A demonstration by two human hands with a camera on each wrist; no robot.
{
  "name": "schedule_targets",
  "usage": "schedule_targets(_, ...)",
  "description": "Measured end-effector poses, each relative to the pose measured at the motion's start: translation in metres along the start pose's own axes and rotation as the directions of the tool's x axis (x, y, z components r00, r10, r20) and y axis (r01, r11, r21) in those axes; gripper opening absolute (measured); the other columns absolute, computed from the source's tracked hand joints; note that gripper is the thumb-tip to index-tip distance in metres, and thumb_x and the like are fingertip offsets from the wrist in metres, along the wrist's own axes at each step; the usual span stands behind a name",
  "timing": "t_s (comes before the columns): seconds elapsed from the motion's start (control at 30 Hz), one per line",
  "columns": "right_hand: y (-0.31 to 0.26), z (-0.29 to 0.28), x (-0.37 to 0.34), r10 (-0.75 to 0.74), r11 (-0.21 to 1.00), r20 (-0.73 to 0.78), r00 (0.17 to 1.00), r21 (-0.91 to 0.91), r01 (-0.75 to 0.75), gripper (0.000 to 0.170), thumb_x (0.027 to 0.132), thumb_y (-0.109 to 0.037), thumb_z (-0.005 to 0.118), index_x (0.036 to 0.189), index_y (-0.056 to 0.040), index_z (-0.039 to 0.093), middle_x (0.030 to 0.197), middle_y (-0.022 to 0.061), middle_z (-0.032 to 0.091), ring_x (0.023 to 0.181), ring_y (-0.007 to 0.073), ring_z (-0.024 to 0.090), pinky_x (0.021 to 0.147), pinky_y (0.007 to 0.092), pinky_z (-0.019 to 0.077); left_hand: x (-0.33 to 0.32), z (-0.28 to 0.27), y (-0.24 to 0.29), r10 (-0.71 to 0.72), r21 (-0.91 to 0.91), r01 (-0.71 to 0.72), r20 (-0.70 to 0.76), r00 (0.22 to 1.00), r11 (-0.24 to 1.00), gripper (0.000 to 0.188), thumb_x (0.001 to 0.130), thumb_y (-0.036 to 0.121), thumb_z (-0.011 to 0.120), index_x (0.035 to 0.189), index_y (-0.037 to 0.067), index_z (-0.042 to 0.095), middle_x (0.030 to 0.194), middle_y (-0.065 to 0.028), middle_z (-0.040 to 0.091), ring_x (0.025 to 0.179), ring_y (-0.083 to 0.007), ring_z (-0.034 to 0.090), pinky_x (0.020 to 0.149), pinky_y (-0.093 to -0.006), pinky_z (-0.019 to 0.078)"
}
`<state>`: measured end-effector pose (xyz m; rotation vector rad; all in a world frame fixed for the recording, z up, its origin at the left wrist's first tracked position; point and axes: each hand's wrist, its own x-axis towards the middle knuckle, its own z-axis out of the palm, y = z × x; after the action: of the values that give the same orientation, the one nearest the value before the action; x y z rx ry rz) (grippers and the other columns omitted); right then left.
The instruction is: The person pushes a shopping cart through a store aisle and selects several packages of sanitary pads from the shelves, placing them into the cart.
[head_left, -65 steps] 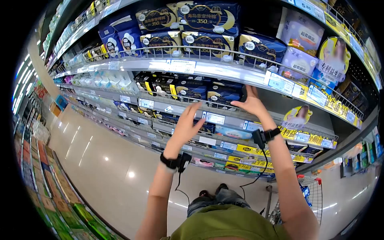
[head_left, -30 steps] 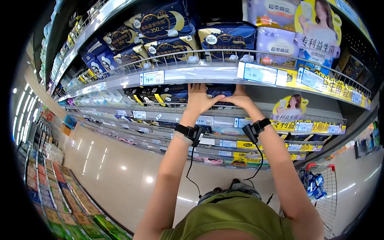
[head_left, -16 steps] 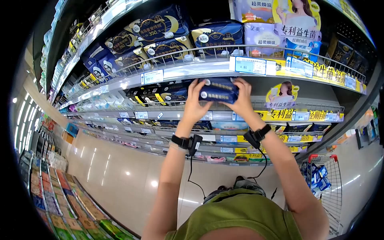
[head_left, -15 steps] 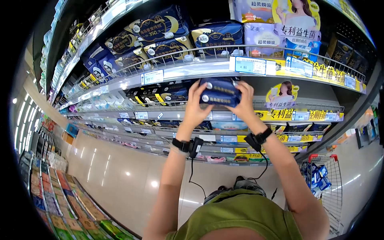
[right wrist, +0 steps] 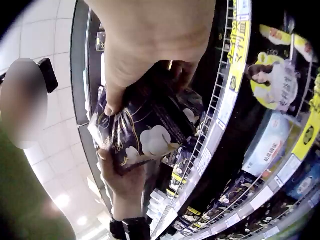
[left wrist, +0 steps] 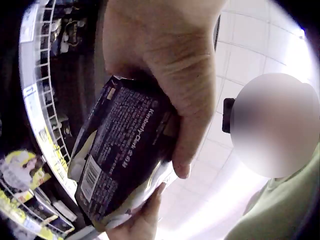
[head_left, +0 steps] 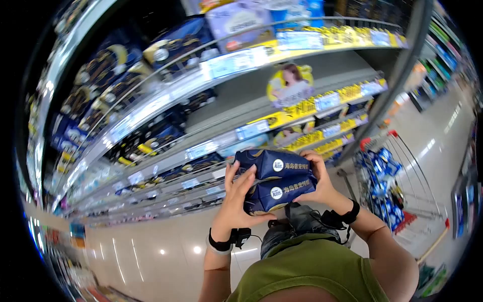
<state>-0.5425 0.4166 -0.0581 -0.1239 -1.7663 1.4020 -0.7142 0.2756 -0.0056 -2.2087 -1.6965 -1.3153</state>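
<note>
Two dark navy packs of sanitary pads [head_left: 282, 189] with white round logos and gold lettering are held together, one against the other, in front of the torso. My left hand [head_left: 235, 199] grips their left end, fingers over the top and thumb underneath. At the opposite end my right hand [head_left: 322, 183] holds on with curled fingers and thumb. A barcode and small print show on one pack [left wrist: 125, 145] in the left wrist view, with the left thumb along its edge. Cotton-boll pictures mark the packaging [right wrist: 155, 140] in the right wrist view.
Store shelves [head_left: 201, 90] with wire rails and yellow price strips stand ahead, stocked with more navy packs [head_left: 105, 75] and lilac packs [head_left: 239, 25]. To the right is a wire shopping cart [head_left: 425, 196] holding several blue packs [head_left: 385, 168]. Tiled floor [head_left: 166, 272] lies below.
Both hands reached into the lower shelf, took hold of the two packs and drew them out. The packs are now lower and nearer the body, and the head view has turned right toward the cart.
</note>
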Motion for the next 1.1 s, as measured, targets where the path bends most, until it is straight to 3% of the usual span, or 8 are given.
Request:
schedule_targets(0.2, -0.024, -0.030, -0.066, 0.478, 0.865, -0.281, 0.832, -0.013, -0.501, 0.073, 0.052, -0.015, 0.079, 0.108, -0.0056, 0.033, 0.101, 0.0069, 0.043, 0.097, 0.0146, 0.042, 0.085, 0.0271, 0.0333, 0.002, 0.075, 0.003, -0.189, -0.391, 0.278, 0.251, 0.949, 0.878, 0.104, 0.045, 0.032, 0.078, 0.128, 0.006, 0.022, 0.131, -0.0213, 0.014, 0.120, -0.0365, 0.020, 0.095, -0.0418, 0.0246)
schedule_targets(0.23, -0.029, -0.037, -0.075, 0.576, 0.802, -0.317, 0.754, 0.040, -0.596, 0.070, 0.053, -0.015, 0.078, 0.107, -0.0054, 0.034, 0.101, 0.0071, 0.043, 0.096, 0.0146, 0.042, 0.084, 0.0271, 0.0331, -0.003, 0.094, 0.001, -0.181, -0.408, 0.279, 0.264, 0.947, 0.869, 0.103, 0.047, 0.029, 0.078, 0.128, 0.005, 0.020, 0.129, -0.0200, 0.018, 0.118, -0.0329, 0.025, 0.094, -0.0401, 0.0256)
schedule_targets(0.33, -0.025, -0.059, -0.110, 0.642, 0.706, -0.437, 0.629, 0.018, -0.708, 0.066, 0.056, -0.023, 0.076, 0.104, 0.0003, 0.037, 0.096, 0.0099, 0.046, 0.091, 0.0158, 0.045, 0.080, 0.0266, 0.0363, -0.025, 0.152, 0.006, -0.280, -0.710, 0.588, 0.517, 0.809, 0.388, 0.100, 0.053, 0.019, 0.077, 0.129, 0.003, 0.014, 0.121, -0.0142, 0.033, 0.109, -0.0224, 0.037, 0.090, -0.0331, 0.0315)
schedule_targets(0.47, -0.028, -0.102, -0.148, 0.709, 0.588, -0.473, 0.523, -0.013, -0.809, 0.081, 0.054, -0.042, 0.074, 0.104, 0.0102, 0.039, 0.096, 0.0186, 0.049, 0.089, 0.0209, 0.051, 0.078, 0.0280, 0.0407, -0.030, 0.202, 0.022, -0.289, -0.571, 0.703, 0.650, 0.702, 0.424, 0.092, 0.059, 0.018, 0.074, 0.128, 0.002, 0.016, 0.111, -0.0088, 0.043, 0.098, -0.0158, 0.045, 0.083, -0.0284, 0.0380)
schedule_targets(0.63, -0.029, -0.190, -0.197, 0.752, 0.550, -0.473, 0.459, 0.066, -0.832, 0.081, 0.056, -0.042, 0.073, 0.106, 0.0111, 0.039, 0.095, 0.0191, 0.052, 0.089, 0.0219, 0.052, 0.077, 0.0284, 0.0417, 0.000, 0.288, 0.069, -0.256, -0.523, 0.727, 0.703, 0.663, 0.445, 0.087, 0.062, 0.014, 0.071, 0.128, -0.001, 0.016, 0.107, -0.0114, 0.049, 0.095, -0.0176, 0.049, 0.081, -0.0276, 0.0395)
schedule_targets(0.83, -0.052, -0.304, -0.282, 0.819, 0.451, -0.545, 0.182, 0.413, -0.791, 0.085, 0.058, -0.045, 0.070, 0.113, 0.0091, 0.035, 0.105, 0.0193, 0.047, 0.094, 0.0213, 0.049, 0.079, 0.0273, 0.0391, 0.049, 0.431, 0.143, -0.134, -0.547, 0.740, 0.762, 0.634, 0.392, 0.073, 0.066, 0.016, 0.069, 0.123, -0.002, 0.027, 0.108, -0.0106, 0.047, 0.098, -0.0155, 0.047, 0.083, -0.0261, 0.0381)
schedule_targets(0.9, -0.042, -0.332, -0.323, 0.874, 0.388, -0.484, 0.042, 0.643, -0.661, 0.084, 0.060, -0.043, 0.070, 0.120, -0.0012, 0.029, 0.107, 0.0159, 0.045, 0.091, 0.0207, 0.050, 0.076, 0.0304, 0.0405, 0.054, 0.469, 0.165, -0.126, -0.443, 0.854, 0.864, 0.488, 0.273, 0.062, 0.070, 0.017, 0.065, 0.119, -0.002, 0.033, 0.107, -0.0094, 0.048, 0.095, -0.0149, 0.048, 0.080, -0.0251, 0.0390)
schedule_targets(1.1, -0.038, -0.361, -0.383, 0.880, 0.377, -0.471, -0.068, 0.777, -0.505, 0.080, 0.064, -0.042, 0.067, 0.124, -0.0166, 0.021, 0.111, 0.0094, 0.043, 0.096, 0.0218, 0.047, 0.071, 0.0379, 0.0422, 0.048, 0.566, 0.187, -0.152, -0.158, 0.985, 0.974, 0.167, 0.065, 0.053, 0.073, 0.033, 0.059, 0.111, 0.000, 0.043, 0.101, -0.0094, 0.053, 0.089, -0.0153, 0.052, 0.075, -0.0247, 0.0404)
